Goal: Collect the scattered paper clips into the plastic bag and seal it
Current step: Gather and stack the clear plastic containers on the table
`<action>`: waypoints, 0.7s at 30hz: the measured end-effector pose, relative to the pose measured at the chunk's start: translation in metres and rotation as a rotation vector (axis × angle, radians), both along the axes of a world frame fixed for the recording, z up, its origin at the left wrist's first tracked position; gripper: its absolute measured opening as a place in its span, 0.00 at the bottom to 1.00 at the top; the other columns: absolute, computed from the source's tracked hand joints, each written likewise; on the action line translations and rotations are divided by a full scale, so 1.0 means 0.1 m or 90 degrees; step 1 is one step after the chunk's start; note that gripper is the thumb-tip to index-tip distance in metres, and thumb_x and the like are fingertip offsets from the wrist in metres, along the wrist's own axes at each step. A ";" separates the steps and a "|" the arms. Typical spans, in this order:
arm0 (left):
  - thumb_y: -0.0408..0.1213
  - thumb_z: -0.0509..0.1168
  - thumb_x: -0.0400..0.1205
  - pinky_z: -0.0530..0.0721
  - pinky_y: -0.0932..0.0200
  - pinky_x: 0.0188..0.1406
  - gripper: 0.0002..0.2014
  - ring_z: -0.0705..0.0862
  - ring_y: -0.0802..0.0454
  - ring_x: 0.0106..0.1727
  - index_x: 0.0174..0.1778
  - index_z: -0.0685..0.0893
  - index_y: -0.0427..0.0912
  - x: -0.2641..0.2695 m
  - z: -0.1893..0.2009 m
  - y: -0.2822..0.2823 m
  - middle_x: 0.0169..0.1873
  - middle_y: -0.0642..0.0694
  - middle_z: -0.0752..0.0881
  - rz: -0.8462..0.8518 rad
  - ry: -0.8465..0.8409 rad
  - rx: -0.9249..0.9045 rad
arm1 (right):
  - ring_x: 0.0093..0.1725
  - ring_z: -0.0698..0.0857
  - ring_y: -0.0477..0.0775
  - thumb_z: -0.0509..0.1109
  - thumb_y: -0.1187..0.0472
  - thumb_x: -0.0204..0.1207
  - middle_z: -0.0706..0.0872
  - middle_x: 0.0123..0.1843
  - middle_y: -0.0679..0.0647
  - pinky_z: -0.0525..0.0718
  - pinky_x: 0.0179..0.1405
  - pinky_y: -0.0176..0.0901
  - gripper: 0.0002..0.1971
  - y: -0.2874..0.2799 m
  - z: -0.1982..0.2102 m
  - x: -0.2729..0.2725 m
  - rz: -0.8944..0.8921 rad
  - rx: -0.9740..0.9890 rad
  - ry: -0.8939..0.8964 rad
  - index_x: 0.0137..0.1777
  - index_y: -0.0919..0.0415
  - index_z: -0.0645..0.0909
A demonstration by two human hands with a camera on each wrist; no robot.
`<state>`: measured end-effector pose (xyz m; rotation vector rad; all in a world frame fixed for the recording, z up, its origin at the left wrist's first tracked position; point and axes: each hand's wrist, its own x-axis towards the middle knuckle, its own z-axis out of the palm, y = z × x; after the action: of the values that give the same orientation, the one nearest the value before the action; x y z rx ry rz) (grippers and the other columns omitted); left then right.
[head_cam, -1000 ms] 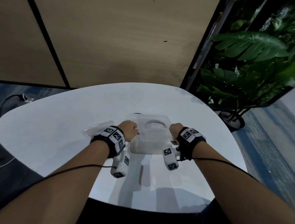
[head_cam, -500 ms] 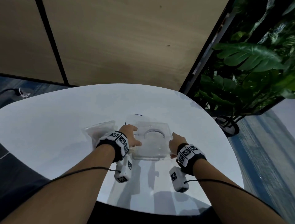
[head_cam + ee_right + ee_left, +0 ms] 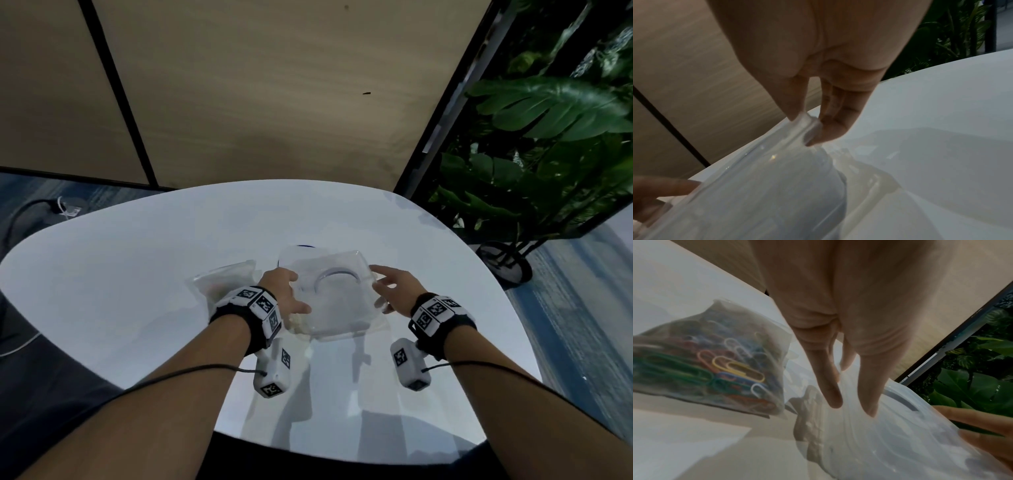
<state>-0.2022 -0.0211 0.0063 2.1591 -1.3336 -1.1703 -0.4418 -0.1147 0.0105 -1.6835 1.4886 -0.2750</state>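
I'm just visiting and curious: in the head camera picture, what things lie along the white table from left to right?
Bag of paper clips → left hand → clear plastic container → right hand; off the table's right edge, a leafy plant.

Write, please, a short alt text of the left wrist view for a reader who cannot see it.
The left hand reaches down and its fingers touch a clear plastic container on a white table. To the left lies a plastic bag full of coloured paper clips; right-hand fingertips enter at right.
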 end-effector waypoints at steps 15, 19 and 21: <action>0.42 0.80 0.73 0.85 0.53 0.67 0.40 0.91 0.44 0.57 0.81 0.71 0.41 -0.09 -0.04 0.00 0.67 0.38 0.85 0.056 0.064 0.000 | 0.48 0.89 0.65 0.56 0.66 0.78 0.84 0.63 0.60 0.91 0.45 0.58 0.25 0.16 0.05 0.18 0.026 0.027 0.289 0.74 0.50 0.72; 0.32 0.77 0.75 0.91 0.54 0.48 0.39 0.90 0.45 0.37 0.82 0.70 0.42 -0.11 -0.07 -0.02 0.66 0.32 0.85 0.073 0.132 0.015 | 0.49 0.89 0.64 0.55 0.65 0.77 0.85 0.59 0.62 0.90 0.49 0.57 0.22 0.17 0.04 0.20 0.065 0.007 0.354 0.71 0.57 0.73; 0.28 0.75 0.76 0.88 0.57 0.38 0.37 0.85 0.48 0.30 0.82 0.70 0.43 -0.08 -0.11 -0.05 0.66 0.27 0.84 0.084 0.159 0.018 | 0.44 0.92 0.63 0.53 0.65 0.80 0.82 0.68 0.63 0.92 0.40 0.52 0.27 0.16 0.03 0.17 -0.006 0.085 0.251 0.80 0.52 0.66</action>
<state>-0.2102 -0.0258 -0.0049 2.0060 -1.0579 -1.3595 -0.4245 -0.0984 0.0132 -1.6866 1.7571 0.1605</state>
